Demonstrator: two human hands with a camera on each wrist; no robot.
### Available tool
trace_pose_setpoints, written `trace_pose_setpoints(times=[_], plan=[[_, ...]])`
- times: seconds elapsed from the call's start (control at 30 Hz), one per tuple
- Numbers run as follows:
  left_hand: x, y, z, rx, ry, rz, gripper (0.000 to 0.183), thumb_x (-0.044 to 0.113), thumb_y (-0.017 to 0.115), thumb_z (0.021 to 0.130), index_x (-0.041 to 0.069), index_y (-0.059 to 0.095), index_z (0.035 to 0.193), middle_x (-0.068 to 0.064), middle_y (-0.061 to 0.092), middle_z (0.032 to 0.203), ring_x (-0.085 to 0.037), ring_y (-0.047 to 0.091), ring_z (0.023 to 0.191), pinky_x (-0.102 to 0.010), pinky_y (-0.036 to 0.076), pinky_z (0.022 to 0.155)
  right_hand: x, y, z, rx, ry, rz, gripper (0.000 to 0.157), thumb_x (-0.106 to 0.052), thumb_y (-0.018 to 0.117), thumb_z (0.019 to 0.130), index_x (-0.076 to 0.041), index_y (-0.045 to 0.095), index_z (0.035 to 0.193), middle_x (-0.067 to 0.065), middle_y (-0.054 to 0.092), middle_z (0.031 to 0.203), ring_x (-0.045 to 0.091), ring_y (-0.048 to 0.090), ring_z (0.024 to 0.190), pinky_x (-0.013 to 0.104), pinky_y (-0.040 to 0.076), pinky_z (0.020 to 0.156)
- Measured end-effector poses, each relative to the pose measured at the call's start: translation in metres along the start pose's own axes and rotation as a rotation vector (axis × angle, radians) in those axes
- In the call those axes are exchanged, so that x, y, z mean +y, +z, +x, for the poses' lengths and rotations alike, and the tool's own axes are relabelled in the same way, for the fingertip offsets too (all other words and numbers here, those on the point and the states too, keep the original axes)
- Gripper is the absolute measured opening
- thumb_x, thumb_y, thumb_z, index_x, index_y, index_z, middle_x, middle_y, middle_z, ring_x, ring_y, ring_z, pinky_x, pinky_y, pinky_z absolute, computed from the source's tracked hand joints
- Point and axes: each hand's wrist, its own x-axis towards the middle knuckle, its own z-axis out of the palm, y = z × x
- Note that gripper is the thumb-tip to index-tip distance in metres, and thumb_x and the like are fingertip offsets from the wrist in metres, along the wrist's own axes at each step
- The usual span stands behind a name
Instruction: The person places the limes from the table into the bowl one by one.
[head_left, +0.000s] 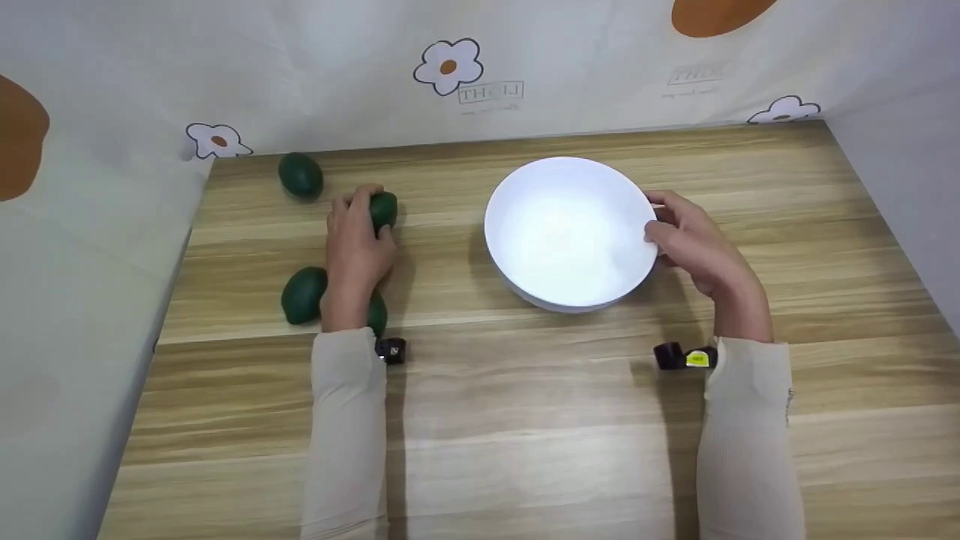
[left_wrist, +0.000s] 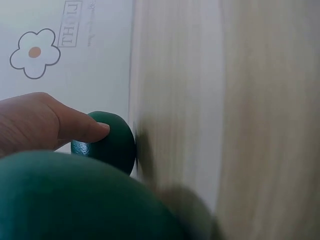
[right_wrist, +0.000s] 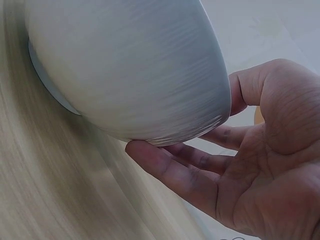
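Observation:
My left hand grips a smooth dark green avocado from above, its thumb pressed to the near side. In the left wrist view that avocado shows beyond the thumb, close to the wooden surface. Another avocado looms large in front of it, under my wrist. On the right, my right hand pinches the rim of a white bowl, thumb over the edge and fingers beneath the outer wall. The right wrist view shows the bowl's side and its foot ring near the table, fingertips against the wall.
Farther back at the left lies an avocado. Two others, one avocado and a partly hidden avocado, lie by my left wrist. A flower-patterned white cloth borders the back of the wooden table.

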Motion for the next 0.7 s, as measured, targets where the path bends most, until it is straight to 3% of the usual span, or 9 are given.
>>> trace_pose_setpoints(times=[0.43,0.7], plan=[[0.005,-0.001,-0.001,-0.041,-0.002,-0.010,0.056,0.009,0.063,0.103,0.014,0.047,0.156,-0.022,0.042,0.159,-0.040,0.041,0.148,-0.059,0.035,0.124,0.001,0.002,0.000,-0.007,0.009,-0.004,0.063,-0.010,0.041,0.097,-0.008,0.039,0.160,0.018,0.054,0.143,0.011,0.065,0.092,0.028,0.058,0.073],[0.010,-0.002,0.000,-0.042,-0.009,-0.074,0.055,0.013,0.063,0.103,0.017,0.047,0.156,-0.018,0.045,0.157,-0.036,0.043,0.146,-0.059,0.034,0.124,-0.003,-0.001,-0.001,-0.004,-0.002,0.005,0.064,-0.009,0.041,0.094,-0.007,0.040,0.158,0.015,0.055,0.137,0.010,0.066,0.089,0.028,0.057,0.070]])
